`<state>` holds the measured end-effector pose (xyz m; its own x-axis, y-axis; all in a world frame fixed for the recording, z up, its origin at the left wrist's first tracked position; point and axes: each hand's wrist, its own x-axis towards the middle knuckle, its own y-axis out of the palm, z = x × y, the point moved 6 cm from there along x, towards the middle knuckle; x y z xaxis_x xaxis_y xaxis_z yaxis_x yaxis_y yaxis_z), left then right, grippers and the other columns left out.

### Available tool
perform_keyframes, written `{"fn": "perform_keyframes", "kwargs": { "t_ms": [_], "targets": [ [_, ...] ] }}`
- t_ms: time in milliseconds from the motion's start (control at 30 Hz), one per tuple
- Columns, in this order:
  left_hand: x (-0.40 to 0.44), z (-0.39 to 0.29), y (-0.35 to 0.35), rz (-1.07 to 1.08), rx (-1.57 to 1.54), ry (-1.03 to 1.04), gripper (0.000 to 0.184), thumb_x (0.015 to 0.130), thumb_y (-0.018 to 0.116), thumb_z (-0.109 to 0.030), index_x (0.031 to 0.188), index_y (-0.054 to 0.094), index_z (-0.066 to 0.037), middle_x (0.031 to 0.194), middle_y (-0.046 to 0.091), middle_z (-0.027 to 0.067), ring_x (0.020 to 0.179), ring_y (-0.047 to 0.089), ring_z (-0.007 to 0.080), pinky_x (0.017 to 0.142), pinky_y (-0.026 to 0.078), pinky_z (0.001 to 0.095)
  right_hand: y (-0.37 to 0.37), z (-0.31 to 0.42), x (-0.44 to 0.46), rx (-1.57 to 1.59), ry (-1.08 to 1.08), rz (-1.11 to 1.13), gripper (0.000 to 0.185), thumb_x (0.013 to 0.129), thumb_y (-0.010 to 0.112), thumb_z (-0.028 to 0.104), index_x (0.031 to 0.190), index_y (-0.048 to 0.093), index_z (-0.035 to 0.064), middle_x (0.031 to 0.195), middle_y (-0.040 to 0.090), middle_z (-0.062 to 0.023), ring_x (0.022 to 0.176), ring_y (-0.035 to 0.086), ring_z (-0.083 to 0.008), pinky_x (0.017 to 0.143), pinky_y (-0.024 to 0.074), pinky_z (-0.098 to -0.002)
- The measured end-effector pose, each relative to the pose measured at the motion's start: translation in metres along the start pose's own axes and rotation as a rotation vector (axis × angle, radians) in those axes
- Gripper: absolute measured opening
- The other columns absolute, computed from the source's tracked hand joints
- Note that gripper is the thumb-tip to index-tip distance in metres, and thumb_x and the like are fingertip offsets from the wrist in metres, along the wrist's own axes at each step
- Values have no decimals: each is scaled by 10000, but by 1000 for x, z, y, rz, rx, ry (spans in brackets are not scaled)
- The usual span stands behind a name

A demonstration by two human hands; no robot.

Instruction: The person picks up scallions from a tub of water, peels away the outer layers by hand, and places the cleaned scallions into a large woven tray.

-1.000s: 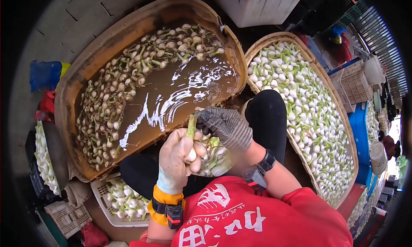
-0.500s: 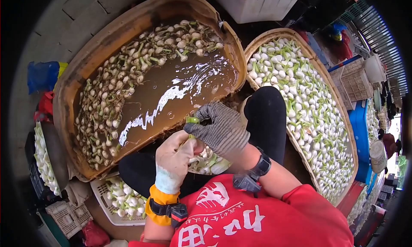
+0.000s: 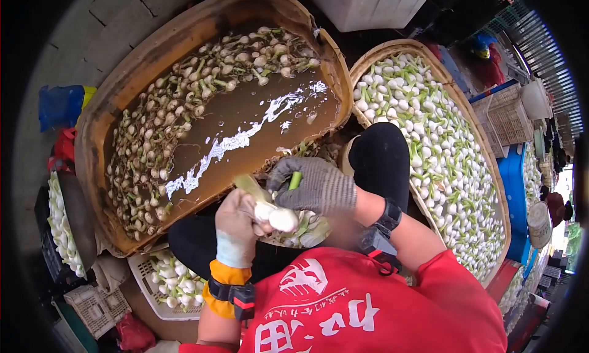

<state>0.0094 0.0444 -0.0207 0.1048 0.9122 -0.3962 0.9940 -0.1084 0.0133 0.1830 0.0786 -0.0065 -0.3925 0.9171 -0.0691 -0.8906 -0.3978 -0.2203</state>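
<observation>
My left hand (image 3: 236, 221), in a pale glove, is closed on white bulbs (image 3: 282, 218) over my lap; a loose leafy skin (image 3: 250, 186) sticks up beside its fingers. Just to the right, my right hand (image 3: 313, 184), in a grey striped glove, is closed, with a short green stem (image 3: 295, 180) showing between its fingers. Its thumb side is close to the bulbs. Beneath the hands lies a pile of peeled bulbs (image 3: 307, 231), partly hidden by them.
A large brown tub (image 3: 91, 160) of muddy water and unpeeled bulbs stands ahead. To the right is a long tub (image 3: 509, 221) full of white bulbs. A white basket (image 3: 165, 311) of bulbs sits lower left, and a white bin (image 3: 374, 9) stands at the top.
My right hand has moved slightly down and right, and the stem now shows in its fingers. My left hand has turned and lowered a little, bringing the white bulbs into view.
</observation>
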Motion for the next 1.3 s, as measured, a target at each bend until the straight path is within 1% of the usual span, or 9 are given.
{"fn": "perform_keyframes", "kwargs": {
  "t_ms": [100, 300, 500, 800, 900, 1033, 1100, 1167, 1300],
  "targets": [
    [10, 11, -39, -81, -421, 103, 378, 1037, 438, -361, 1066, 530, 4, 798, 612, 85, 574, 566, 95, 430, 396, 182, -46, 12, -18, 12, 68, -279, 215, 776, 751, 85, 963, 655, 43, 957, 657, -45, 862, 620, -137, 794, 502, -270],
    [10, 26, -13, 441, 530, 85, 380, 955, 627, -266, 1201, 596, 23, 1056, 661, 102, 832, 647, 178, 734, 533, 259, -137, 36, -61, -609, -123, -1251, 376, 694, 850, 106, 985, 623, 36, 893, 614, -50, 724, 581, -152, 690, 513, -283],
    [95, 15, 5, 372, 222, 40, 471, 991, 562, -343, 1309, 530, 2, 1196, 622, 95, 1072, 616, 186, 917, 499, 296, -81, -21, 18, -240, 46, -431, 382, 770, 806, 267, 1044, 665, 42, 953, 654, -100, 791, 652, -210, 725, 535, -313],
    [352, 18, -57, 65, 275, -65, 540, 1031, 391, -461, 1442, 415, -112, 1145, 569, 19, 889, 528, 123, 734, 471, 279, -67, -90, 69, -242, 142, -314, 271, 842, 721, 283, 985, 694, 54, 914, 670, -120, 852, 659, -290, 769, 524, -380],
    [437, 28, -78, -205, 292, -395, 818, 918, 384, -715, 1538, 230, -204, 1549, 324, 50, 1236, 445, 320, 1005, 384, 442, -68, -91, 72, -329, 130, -266, 270, 849, 719, 278, 998, 679, 56, 895, 669, -110, 830, 666, -289, 754, 526, -392],
    [509, 84, -75, -100, 823, -293, 720, 1000, 276, -608, 1377, 492, -35, 1347, 558, 204, 1316, 460, 250, 1061, 351, 318, -73, -95, 73, -288, 161, -310, 276, 866, 695, 298, 1018, 671, 69, 918, 659, -107, 860, 655, -288, 771, 517, -395],
    [508, 122, -67, 10, 522, 67, 607, 1022, 354, -508, 1320, 527, -7, 1309, 585, 203, 1245, 525, 285, 1021, 397, 337, -72, -98, 75, -210, 219, -275, 289, 871, 687, 311, 1027, 669, 68, 929, 658, -108, 885, 647, -295, 798, 507, -404],
    [457, 139, -26, 143, -440, -379, 384, 1028, 386, -354, 1132, 598, -50, 1083, 661, 136, 942, 656, 281, 886, 521, 396, -73, -93, 74, -239, 249, -263, 325, 869, 688, 314, 1066, 664, 57, 974, 652, -127, 900, 642, -305, 825, 499, -420],
    [294, 58, 26, 382, -611, -301, 437, 1043, 330, -341, 1295, 478, -17, 1124, 591, 172, 951, 603, 281, 764, 566, 347, -71, -90, 69, -236, 215, -311, 343, 881, 672, 285, 1135, 655, 55, 1049, 628, -159, 917, 632, -314, 836, 496, -423]
  ]
}}
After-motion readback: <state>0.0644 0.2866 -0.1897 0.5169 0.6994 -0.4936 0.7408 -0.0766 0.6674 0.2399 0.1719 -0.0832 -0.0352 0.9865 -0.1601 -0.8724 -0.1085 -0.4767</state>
